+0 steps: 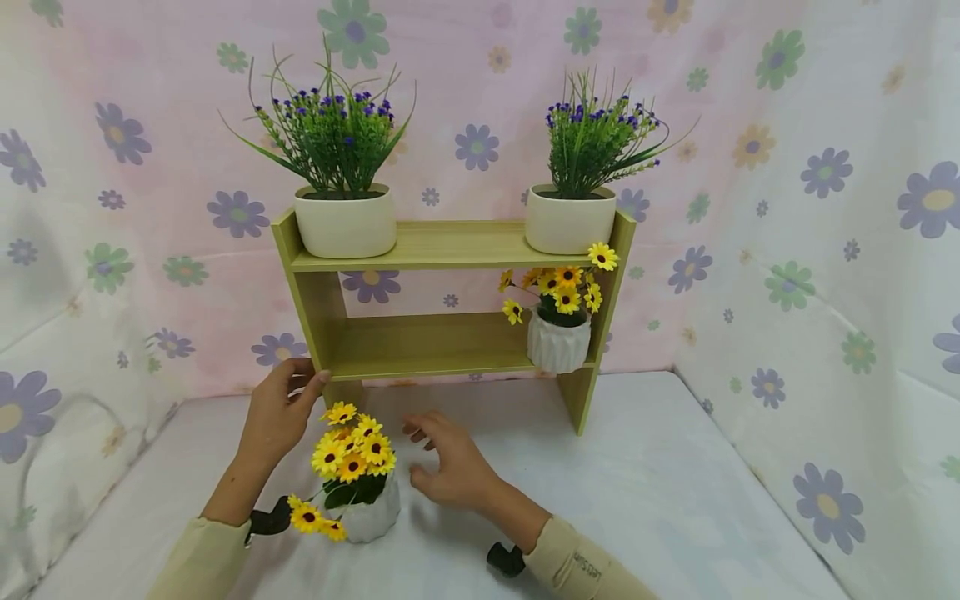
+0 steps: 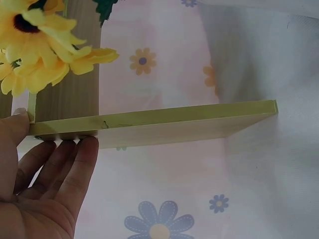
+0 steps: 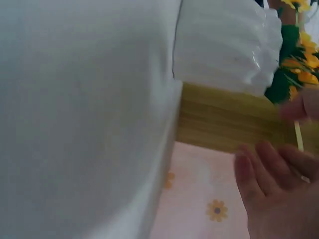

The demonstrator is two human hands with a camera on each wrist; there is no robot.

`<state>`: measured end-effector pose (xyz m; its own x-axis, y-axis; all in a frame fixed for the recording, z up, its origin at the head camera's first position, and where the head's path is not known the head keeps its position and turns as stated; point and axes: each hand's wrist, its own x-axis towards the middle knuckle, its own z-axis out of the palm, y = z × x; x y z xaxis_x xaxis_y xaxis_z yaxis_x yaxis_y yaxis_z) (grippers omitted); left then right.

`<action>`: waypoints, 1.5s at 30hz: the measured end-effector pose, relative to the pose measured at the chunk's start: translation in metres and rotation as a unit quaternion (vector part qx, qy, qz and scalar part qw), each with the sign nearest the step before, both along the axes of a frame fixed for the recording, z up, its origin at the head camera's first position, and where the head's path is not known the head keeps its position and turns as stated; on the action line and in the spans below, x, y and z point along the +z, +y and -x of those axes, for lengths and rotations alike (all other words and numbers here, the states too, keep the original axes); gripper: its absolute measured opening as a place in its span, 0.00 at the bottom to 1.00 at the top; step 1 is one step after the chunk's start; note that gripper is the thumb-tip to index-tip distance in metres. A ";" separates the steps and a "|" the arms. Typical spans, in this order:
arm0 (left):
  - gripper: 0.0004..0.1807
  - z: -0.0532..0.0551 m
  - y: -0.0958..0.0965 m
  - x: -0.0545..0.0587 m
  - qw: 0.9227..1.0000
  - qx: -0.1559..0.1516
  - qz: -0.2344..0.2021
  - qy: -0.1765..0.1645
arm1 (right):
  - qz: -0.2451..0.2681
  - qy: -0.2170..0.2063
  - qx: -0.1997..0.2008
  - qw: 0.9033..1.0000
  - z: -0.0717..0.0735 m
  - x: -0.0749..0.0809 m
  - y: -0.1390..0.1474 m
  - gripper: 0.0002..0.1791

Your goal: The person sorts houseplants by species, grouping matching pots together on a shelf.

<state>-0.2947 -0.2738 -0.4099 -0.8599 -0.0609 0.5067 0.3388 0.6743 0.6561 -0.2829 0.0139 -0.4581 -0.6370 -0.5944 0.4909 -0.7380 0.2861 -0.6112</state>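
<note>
In the head view my left hand point(image 1: 276, 414) holds the left side panel of a two-tier wooden shelf point(image 1: 435, 343). The left wrist view shows the thumb by the panel's front edge point(image 2: 164, 118) and the fingertips against its outer face. A white ribbed pot point(image 1: 369, 512) of yellow daisy-like flowers point(image 1: 352, 454) stands on the table in front of the shelf's left end, between my hands. To its right my right hand point(image 1: 453, 462) is apart from it, fingers loosely bent and holding nothing. The right wrist view has that pot point(image 3: 224, 45) beyond the fingers.
Two cream planters with purple flowers stand on the top board, a left planter point(image 1: 345, 221) and a right planter point(image 1: 570, 218). Another ribbed pot point(image 1: 558, 342) with yellow flowers sits at the middle board's right end. Flower-patterned cloth point(image 1: 480, 192) surrounds the white table point(image 1: 660, 500).
</note>
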 end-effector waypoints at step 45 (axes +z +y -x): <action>0.27 -0.004 0.000 0.004 1.000 0.009 -0.002 -0.025 | 0.029 -0.191 0.011 0.981 -0.015 0.018 -0.032 0.50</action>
